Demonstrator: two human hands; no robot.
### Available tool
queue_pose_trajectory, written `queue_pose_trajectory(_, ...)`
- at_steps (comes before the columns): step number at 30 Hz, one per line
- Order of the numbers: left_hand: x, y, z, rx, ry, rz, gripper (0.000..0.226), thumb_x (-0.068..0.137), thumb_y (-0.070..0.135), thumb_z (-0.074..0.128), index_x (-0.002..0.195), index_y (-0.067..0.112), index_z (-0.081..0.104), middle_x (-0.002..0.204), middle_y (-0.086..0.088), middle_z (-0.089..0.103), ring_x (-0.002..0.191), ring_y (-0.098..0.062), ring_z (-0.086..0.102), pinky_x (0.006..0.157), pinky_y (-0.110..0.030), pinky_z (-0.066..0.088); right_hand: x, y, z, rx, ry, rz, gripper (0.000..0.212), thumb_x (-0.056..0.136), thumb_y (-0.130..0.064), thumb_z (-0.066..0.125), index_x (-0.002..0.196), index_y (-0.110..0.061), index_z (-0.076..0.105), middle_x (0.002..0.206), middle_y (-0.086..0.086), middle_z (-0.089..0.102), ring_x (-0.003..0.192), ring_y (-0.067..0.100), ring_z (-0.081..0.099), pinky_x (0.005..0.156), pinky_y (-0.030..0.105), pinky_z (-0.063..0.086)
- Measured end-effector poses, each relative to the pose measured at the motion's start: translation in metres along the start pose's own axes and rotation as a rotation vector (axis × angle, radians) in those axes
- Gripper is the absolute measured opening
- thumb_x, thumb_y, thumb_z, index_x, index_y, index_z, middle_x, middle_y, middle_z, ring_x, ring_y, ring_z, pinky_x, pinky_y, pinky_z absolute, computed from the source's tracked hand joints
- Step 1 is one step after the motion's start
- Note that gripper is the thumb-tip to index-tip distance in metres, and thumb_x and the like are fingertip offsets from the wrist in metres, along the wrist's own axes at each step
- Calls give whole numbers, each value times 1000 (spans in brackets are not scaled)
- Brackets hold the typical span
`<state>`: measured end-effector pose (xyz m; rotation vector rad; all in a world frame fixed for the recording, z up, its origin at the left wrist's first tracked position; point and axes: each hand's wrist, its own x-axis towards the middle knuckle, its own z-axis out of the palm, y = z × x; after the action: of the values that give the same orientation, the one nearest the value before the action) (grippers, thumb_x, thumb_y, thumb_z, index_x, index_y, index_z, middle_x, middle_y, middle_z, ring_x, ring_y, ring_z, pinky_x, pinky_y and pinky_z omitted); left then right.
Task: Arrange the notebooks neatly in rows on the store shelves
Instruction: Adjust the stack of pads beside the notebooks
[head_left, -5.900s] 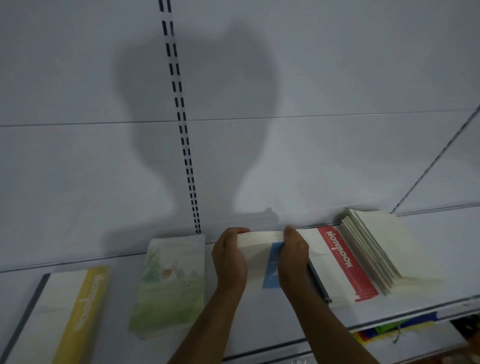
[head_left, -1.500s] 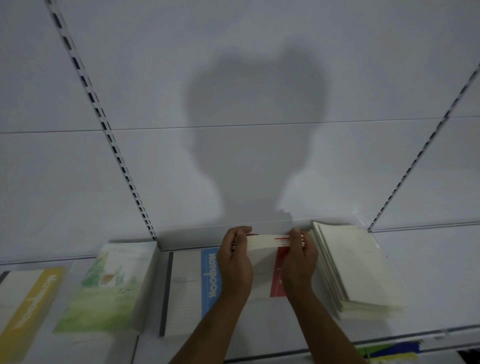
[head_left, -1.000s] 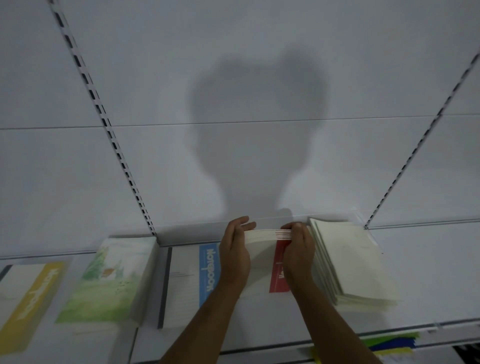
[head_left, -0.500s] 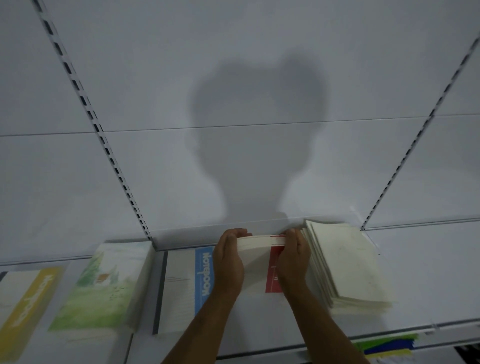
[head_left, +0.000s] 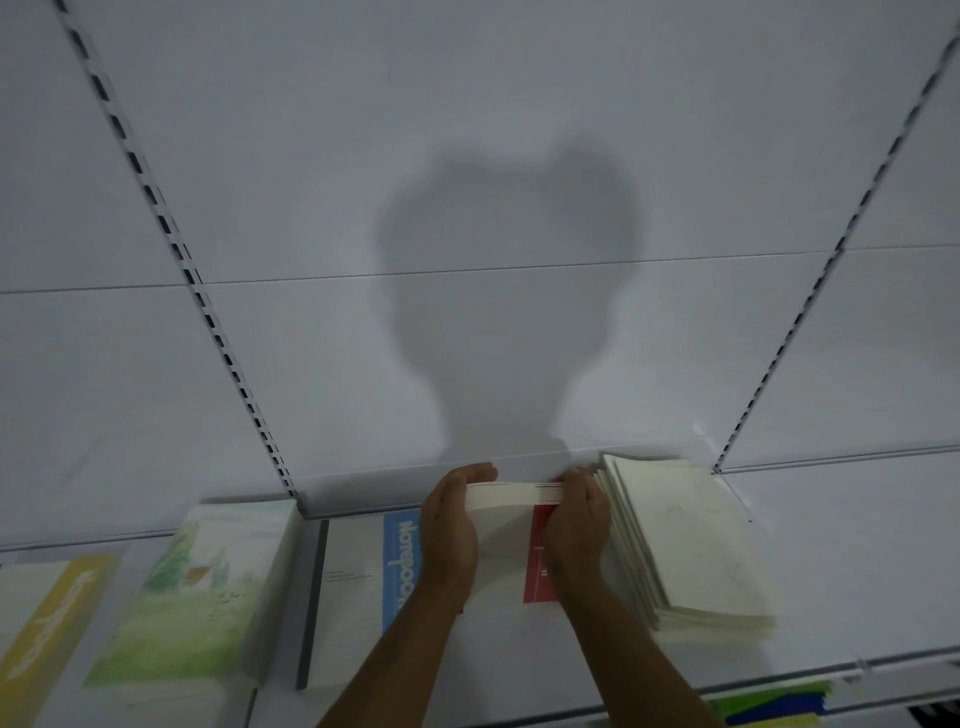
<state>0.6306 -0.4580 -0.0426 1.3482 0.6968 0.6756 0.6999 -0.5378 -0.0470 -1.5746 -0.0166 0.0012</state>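
Red-striped stack (head_left: 511, 493) lower now, between left hand (head_left: 450, 535) and right hand (head_left: 576, 525).

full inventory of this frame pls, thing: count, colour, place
red-band notebook stack: one stack, cream with red band, centre of shelf, held between both hands
blue-band notebook: one, white with blue band and dark spine, flat on shelf left of the held stack
green landscape notebook stack: one stack, green and white cover, left of the blue-band one
yellow-band notebook: one, white with yellow band, far left, cut by frame edge
cream notebook stack: one fanned stack, cream, right of the hands
shelf: one, white
slotted uprights: two, white with dark slots, on back panel
coloured items: green, blue, yellow, below shelf edge, unclear
left hand: grips stack's left side
right hand: grips stack's right side
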Motion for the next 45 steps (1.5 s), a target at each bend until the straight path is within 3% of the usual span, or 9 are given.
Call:
queue_pose_trajectory(5, 1, 4, -2, 48, -63, 77, 32, 90, 36, 41, 89, 22, 70, 90, 9, 70, 78, -7, 62, 58, -14, 49, 1, -9, 1, 34, 65, -43, 34, 98, -11, 40, 69, -2, 56, 63, 4, 54, 58, 13, 50, 49, 9, 38)
queue_pose_trajectory(8, 4, -4, -4, 20, -16, 86, 31, 90, 31, 42, 86, 16, 69, 90, 2, 70, 77, -7, 62, 55, -10, 46, 1, 0, 6, -28, 16, -29, 41, 94, -27, 41, 71, 2, 58, 69, 16, 60, 62, 20, 53, 56, 30, 42)
queue_pose_trajectory(10, 3, -5, -2, -4, 0, 99, 35, 83, 33, 40, 88, 14, 69, 89, 1, 70, 75, -3, 62, 54, -9, 46, 2, 3, 9, -48, 17, -16, 41, 90, -29, 41, 71, 2, 59, 69, 17, 60, 64, 22, 52, 57, 33, 40)
queue_pose_trajectory(13, 7, -8, -3, -33, 9, 57, 30, 96, 29, 41, 104, 20, 68, 104, 6, 68, 91, -9, 62, 65, -11, 48, 2, -1, 5, -37, -11, -16, 38, 96, -19, 43, 69, -2, 64, 70, 16, 64, 65, 24, 57, 58, 31, 42)
queue_pose_trajectory(18, 9, -13, -3, -10, -61, 8, 36, 103, 29, 29, 128, 32, 55, 128, 12, 57, 113, -14, 56, 90, -28, 51, 8, 1, 2, -45, -78, 31, 38, 91, -25, 41, 69, -11, 68, 71, 14, 67, 70, 29, 64, 61, 35, 48)
queue_pose_trajectory(21, 8, -7, -2, -58, -52, -17, 35, 101, 34, 31, 127, 35, 56, 121, 15, 60, 100, -10, 62, 72, -20, 54, 6, -2, 4, -2, -55, 6, 37, 87, -26, 43, 70, -7, 69, 70, 16, 67, 67, 26, 63, 59, 33, 47)
queue_pose_trajectory(28, 5, -14, 1, -57, 61, 19, 31, 91, 36, 42, 99, 25, 70, 99, 6, 69, 80, -3, 64, 56, -13, 50, 10, 13, 6, -45, -34, -1, 37, 89, -27, 44, 65, -7, 65, 64, 13, 64, 62, 26, 60, 57, 36, 47)
queue_pose_trajectory(34, 10, -3, 7, -41, 205, -9, 35, 86, 28, 41, 64, 17, 66, 71, -5, 66, 70, -22, 60, 58, -28, 44, 11, 9, 8, -5, 2, -3, 38, 86, -22, 48, 60, 4, 61, 54, 8, 53, 50, 15, 47, 50, 28, 37)
queue_pose_trajectory(45, 17, -4, 6, 11, 202, -18, 34, 98, 12, 38, 70, 9, 57, 71, -4, 55, 66, -12, 51, 40, -8, 35, 19, 17, 17, -41, -24, 7, 33, 79, -32, 43, 58, -8, 52, 56, 8, 41, 53, 15, 38, 53, 31, 31)
